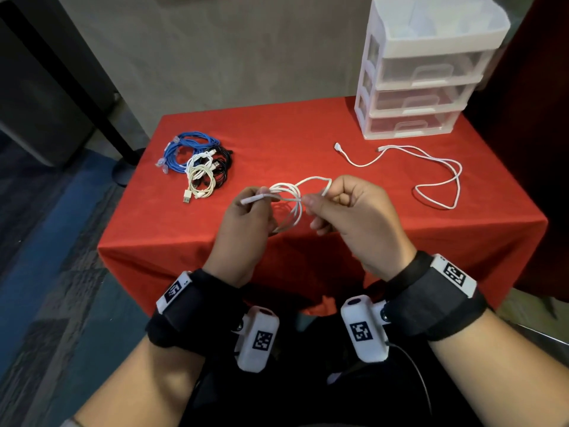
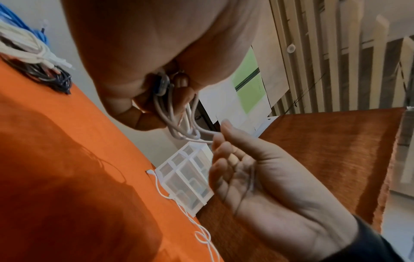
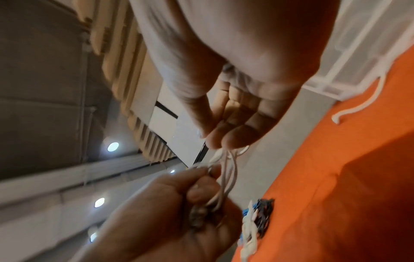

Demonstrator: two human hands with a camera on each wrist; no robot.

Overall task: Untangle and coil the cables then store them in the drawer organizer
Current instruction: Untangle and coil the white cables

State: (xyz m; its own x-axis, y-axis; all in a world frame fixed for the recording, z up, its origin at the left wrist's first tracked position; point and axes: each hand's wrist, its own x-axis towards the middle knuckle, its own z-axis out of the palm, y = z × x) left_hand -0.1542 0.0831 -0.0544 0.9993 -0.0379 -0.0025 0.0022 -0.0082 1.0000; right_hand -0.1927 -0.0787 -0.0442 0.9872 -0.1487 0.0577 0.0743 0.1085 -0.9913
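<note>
1. Head view: a white cable (image 1: 288, 195), partly coiled in loops, is held above the tabletop (image 1: 277, 143), which is covered in red cloth, between both hands.
2. Left hand (image 1: 243, 223): fingers curled round the loops, one plug end pinched and sticking out to the left.
3. Right hand (image 1: 354, 217): a strand is pinched between thumb and forefinger; the other fingers are loosely curled. In the left wrist view, the right hand (image 2: 268, 186) is seen palm up with the cable (image 2: 179, 124) running to its fingertips.
4. In the right wrist view, the same cable (image 3: 226, 177) is seen stretched between the two hands.
5. A second white cable (image 1: 431, 167) is lying loose and uncoiled on the right of the tabletop, just in front of the drawer organizer (image 1: 425, 75).
6. The drawer organizer is placed at the far right corner; its drawers are seen closed.
7. A bundle of coiled cables (image 1: 197, 161), blue, black and cream, is lying at the left of the tabletop, well apart from the hands.
</note>
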